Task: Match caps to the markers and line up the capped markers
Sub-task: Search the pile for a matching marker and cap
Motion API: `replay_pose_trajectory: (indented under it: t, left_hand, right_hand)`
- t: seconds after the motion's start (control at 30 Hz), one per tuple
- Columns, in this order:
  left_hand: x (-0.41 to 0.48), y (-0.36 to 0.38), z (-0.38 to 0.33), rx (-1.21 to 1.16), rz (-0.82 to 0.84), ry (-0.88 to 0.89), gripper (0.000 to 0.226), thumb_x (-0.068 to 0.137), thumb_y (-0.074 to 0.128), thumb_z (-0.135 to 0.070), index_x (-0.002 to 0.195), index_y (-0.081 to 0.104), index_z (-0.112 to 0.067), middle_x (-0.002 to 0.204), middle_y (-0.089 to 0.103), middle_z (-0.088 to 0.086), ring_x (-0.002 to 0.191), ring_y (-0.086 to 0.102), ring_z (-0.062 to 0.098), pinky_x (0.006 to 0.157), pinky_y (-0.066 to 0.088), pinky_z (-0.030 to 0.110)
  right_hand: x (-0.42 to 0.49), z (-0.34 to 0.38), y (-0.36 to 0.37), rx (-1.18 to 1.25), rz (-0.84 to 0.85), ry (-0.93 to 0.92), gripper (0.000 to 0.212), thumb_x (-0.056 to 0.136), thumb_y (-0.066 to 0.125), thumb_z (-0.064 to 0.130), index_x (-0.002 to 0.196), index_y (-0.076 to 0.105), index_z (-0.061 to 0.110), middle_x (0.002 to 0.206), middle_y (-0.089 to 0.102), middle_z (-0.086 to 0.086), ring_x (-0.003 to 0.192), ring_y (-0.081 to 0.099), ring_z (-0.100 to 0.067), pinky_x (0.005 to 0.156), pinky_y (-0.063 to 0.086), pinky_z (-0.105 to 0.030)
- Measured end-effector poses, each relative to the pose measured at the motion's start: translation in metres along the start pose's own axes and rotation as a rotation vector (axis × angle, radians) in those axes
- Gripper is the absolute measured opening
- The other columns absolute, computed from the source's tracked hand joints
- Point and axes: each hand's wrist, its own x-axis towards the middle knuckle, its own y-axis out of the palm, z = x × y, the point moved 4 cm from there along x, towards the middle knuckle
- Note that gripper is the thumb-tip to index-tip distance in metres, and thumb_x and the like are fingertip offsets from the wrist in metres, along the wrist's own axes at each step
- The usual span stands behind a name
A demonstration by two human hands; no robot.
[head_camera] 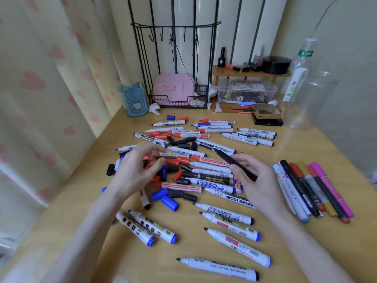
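A pile of uncapped whiteboard markers (206,160) with loose red, blue and black caps (167,201) covers the middle of the wooden table (81,211). My right hand (255,178) grips a slim black marker (234,162), its uncapped tip pointing up and to the left. My left hand (138,170) hovers over the left side of the pile with fingers loosely curled; I cannot tell whether it holds a cap. A row of capped markers (314,188) in black, red, gold and pink lies side by side at the right.
More uncapped blue-ended markers (234,242) lie near the front edge. At the back stand a blue pen cup (134,99), a black wire rack with a pink box (173,88), a wooden shelf (251,73), a clear storage box (246,92) and plastic bottles (302,78).
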Motion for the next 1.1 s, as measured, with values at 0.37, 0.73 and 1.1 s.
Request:
replay_pose_trajectory:
  t: [0.37,0.73,1.1]
  left_hand:
    - [0.077,0.017,0.022,0.192,0.040,-0.100,0.025,0.094,0.072,-0.020,0.119,0.072,-0.024,0.109,0.071,-0.003,0.107,0.063,0.020,0.091,0.052,0.039]
    - [0.119,0.063,0.017,0.417,0.213,0.032,0.019,0.098,0.070,-0.024,0.114,0.081,-0.020,0.109,0.078,0.004,0.113,0.058,0.033,0.095,0.050,0.044]
    - [0.136,0.068,0.016,0.455,0.346,0.000,0.016,0.100,0.069,-0.028,0.113,0.077,-0.022,0.120,0.071,0.003,0.128,0.046,0.030,0.103,0.039,0.042]
  right_hand:
    - [0.036,-0.003,0.015,-0.303,-0.060,-0.076,0.020,0.099,0.068,0.021,0.118,0.071,0.028,0.108,0.071,0.016,0.099,0.065,-0.002,0.084,0.058,-0.031]
    - [0.059,-0.006,0.009,-0.298,-0.102,-0.035,0.020,0.100,0.067,0.024,0.119,0.070,0.026,0.106,0.072,0.011,0.100,0.066,-0.008,0.087,0.057,-0.036]
    - [0.063,-0.011,0.003,-0.247,-0.121,-0.040,0.017,0.099,0.068,0.020,0.116,0.071,0.024,0.098,0.072,0.015,0.091,0.066,0.002,0.078,0.053,-0.021]
